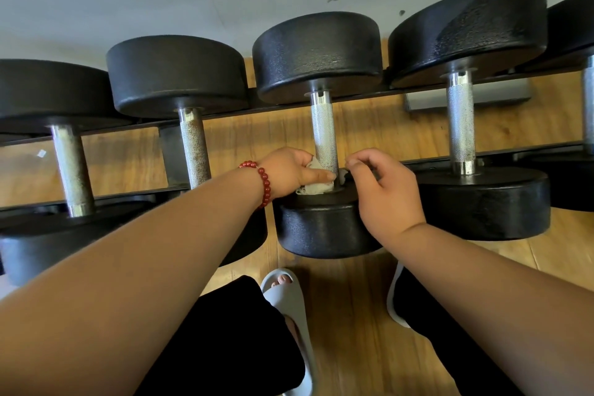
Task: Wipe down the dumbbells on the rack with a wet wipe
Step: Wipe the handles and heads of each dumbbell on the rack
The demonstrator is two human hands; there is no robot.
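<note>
Several black dumbbells with knurled steel handles lie across the rack rails (pixel 424 92). At the middle dumbbell (pixel 323 228), my left hand (pixel 289 170) grips a crumpled white wet wipe (pixel 313 186) and presses it against the near end of the handle (pixel 323 132), where it meets the near head. My right hand (pixel 385 190) rests on top of that near head just right of the handle, its fingers curled and its fingertips close to the handle. Whether they hold part of the wipe is hidden.
Neighbouring dumbbells sit close on both sides, one at left (pixel 193 145) and one at right (pixel 463 125). A grey wall is behind the rack and wooden floor (pixel 353 315) below. My feet in grey slippers (pixel 289 296) stand right under the rack's front.
</note>
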